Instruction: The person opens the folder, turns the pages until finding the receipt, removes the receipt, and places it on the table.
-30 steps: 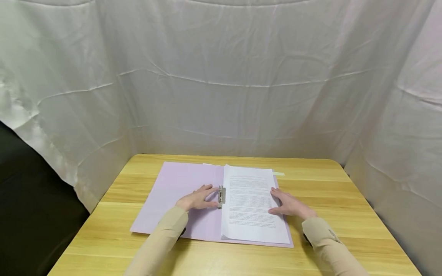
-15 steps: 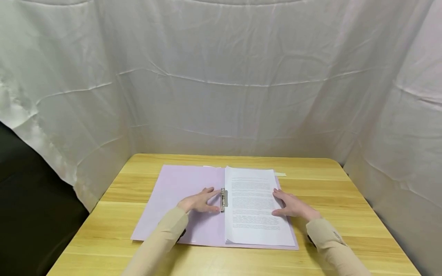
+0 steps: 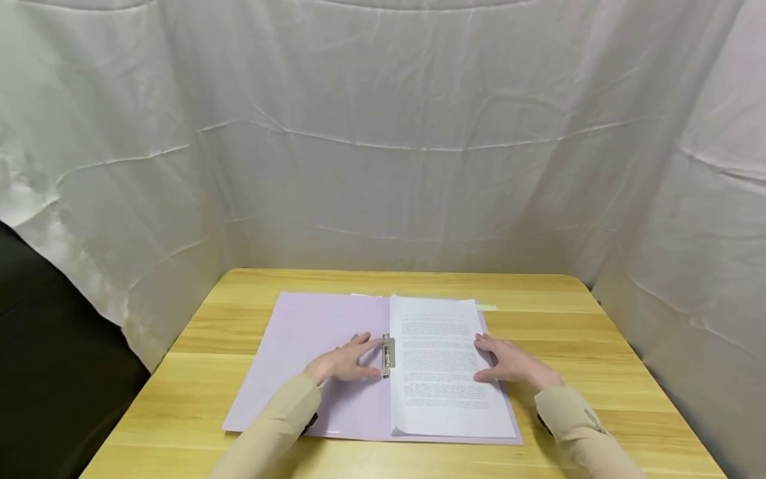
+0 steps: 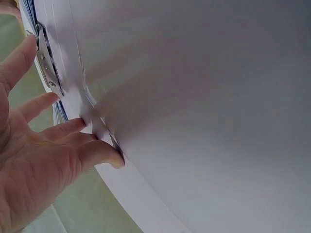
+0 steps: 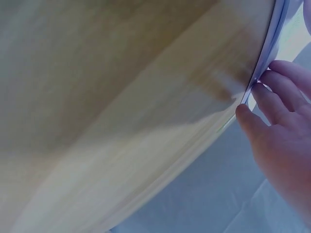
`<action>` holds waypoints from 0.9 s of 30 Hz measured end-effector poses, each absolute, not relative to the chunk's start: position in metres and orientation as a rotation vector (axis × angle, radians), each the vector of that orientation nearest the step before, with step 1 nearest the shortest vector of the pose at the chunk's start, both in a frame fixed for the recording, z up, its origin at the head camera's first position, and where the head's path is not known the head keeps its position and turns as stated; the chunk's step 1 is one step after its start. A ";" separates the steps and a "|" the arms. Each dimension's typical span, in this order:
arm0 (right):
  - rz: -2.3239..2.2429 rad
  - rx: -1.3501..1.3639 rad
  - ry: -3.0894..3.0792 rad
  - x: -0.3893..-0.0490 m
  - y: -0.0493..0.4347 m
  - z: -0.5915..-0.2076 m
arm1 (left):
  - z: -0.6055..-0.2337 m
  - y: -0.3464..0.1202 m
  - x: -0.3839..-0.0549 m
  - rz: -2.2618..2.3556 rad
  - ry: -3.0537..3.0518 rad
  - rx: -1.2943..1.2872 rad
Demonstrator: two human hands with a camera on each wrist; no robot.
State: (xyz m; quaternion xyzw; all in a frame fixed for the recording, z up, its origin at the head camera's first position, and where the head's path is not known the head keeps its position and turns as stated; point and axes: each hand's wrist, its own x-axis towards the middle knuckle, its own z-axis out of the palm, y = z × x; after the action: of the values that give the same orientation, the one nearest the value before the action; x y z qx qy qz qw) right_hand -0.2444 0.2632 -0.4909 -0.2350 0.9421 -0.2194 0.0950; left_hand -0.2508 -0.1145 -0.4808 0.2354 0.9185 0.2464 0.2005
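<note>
A lilac folder [image 3: 323,319] lies opened flat on the wooden table. Its right side carries a stack of printed paper sheets [image 3: 443,372]. A metal clip [image 3: 387,356] sits at the spine, left of the sheets. My left hand [image 3: 347,361] lies over the left cover, its thumb and a fingertip at the clip; in the left wrist view its other fingertips [image 4: 115,159] touch the cover. At the right edge of the folder and sheets is my right hand [image 3: 511,361]. The right wrist view has its fairly straight fingers [image 5: 272,102] against that edge.
The wooden table [image 3: 598,372] extends around the folder on all sides. A pale tab [image 3: 487,308] sticks out at the folder's upper right. Grey-white curtains [image 3: 383,199] hang behind and at both sides, with a black area [image 3: 54,372] at the left.
The folder and its sheets have slid towards me and slightly to the right. Both hands have moved along with it, keeping their places at the clip and the right edge.
</note>
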 end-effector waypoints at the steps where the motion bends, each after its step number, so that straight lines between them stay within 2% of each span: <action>1: -0.654 -0.702 2.794 -0.243 0.263 -0.490 | -0.481 -0.115 -0.249 0.693 2.564 0.661; 9: -0.662 -0.692 2.821 -0.240 0.264 -0.491 | -0.477 -0.114 -0.239 0.711 2.571 0.664; 20: -0.828 -0.619 2.895 -0.253 0.266 -0.494 | -0.472 -0.101 -0.237 0.754 2.639 0.512; 27: -0.849 -0.585 2.977 -0.266 0.265 -0.500 | -0.483 -0.094 -0.246 0.841 2.599 0.574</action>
State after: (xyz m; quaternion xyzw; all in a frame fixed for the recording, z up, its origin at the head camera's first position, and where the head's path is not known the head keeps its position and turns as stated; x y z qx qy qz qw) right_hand -0.2659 0.2651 -0.5000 -0.1858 0.9449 -0.2693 -0.0045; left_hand -0.2457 -0.0936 -0.4834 0.2026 0.9169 0.2966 0.1740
